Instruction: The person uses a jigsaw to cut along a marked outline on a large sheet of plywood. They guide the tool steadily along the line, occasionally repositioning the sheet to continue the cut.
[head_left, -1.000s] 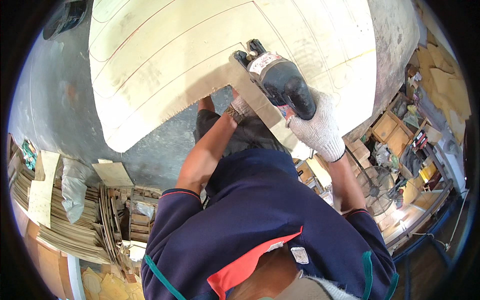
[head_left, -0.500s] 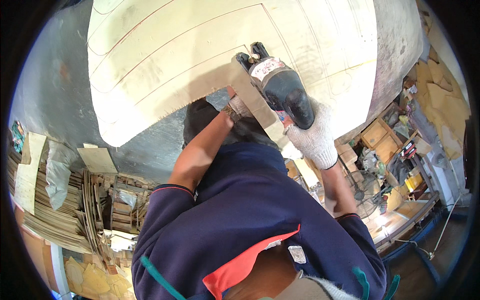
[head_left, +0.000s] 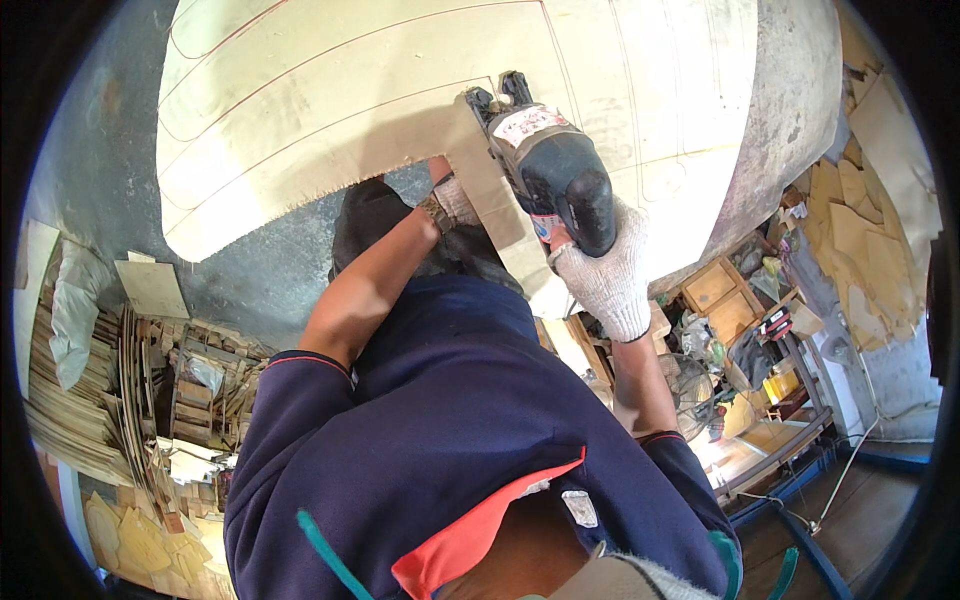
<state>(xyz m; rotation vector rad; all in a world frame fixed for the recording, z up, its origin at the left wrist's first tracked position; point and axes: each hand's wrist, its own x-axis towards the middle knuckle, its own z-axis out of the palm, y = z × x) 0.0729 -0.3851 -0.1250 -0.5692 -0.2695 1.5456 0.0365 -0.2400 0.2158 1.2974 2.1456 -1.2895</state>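
Note:
My right hand (head_left: 610,275), in a white knitted glove, is closed round the rear body of a black and grey jigsaw (head_left: 560,165). The jigsaw rests on a large pale plywood sheet (head_left: 330,120) with red curved lines drawn on it. Its front end is at a corner of one drawn line. My left hand (head_left: 455,200), gloved with one bare fingertip showing, is in the cut-out gap, against the strip of sheet left of the jigsaw. Most of its fingers are hidden beneath that strip. The sheet's edge along the gap looks rough.
A grey surface (head_left: 265,285) lies under the sheet. Stacked thin boards (head_left: 75,400) and a whitish plastic bag (head_left: 80,310) are at the left. To the right are a wooden box (head_left: 725,300), a fan (head_left: 690,390), a yellow container (head_left: 780,385) and board offcuts (head_left: 860,250).
The view has shifted a little, so the sheet, jigsaw and both arms sit slightly further left and higher. My right hand keeps its grip on the jigsaw at nearly the same spot on the sheet.

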